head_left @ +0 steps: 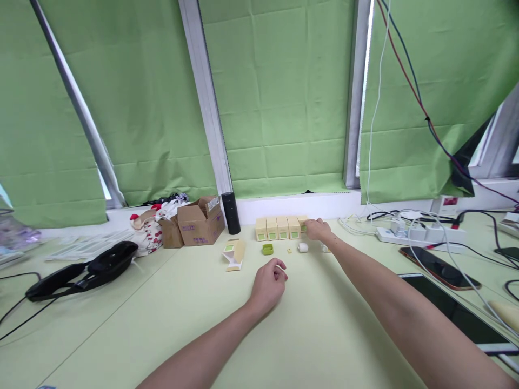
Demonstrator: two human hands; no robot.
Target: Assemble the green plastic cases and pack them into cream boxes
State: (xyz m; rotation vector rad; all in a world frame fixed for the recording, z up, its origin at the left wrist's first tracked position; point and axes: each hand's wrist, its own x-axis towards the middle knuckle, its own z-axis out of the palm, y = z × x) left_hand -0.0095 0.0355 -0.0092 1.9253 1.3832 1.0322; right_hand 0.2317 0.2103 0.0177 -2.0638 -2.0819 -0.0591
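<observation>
Several small pale-yellow boxes [283,228] with green labels stand side by side in a row near the back of the table. At the row's right end, my right hand [319,229] has its fingers closed on the last small box [303,223]; its fingertips are partly hidden. My left hand [268,283] rests on the table in front, fingers loosely curled with nothing visible in them. Beyond it lie an opened yellow carton [234,254], a green tray [267,249], a tiny yellowish piece [289,250] and a white rounded piece [303,247]. A small clear item [325,248] is partly behind my right wrist.
A black cylinder [231,213] and cardboard box [200,221] stand at back left, beside a patterned cloth bag [146,232]. Black goggles [85,270] lie far left. On the right are a power strip [421,235], cables, a phone [440,268] and a tablet [458,310].
</observation>
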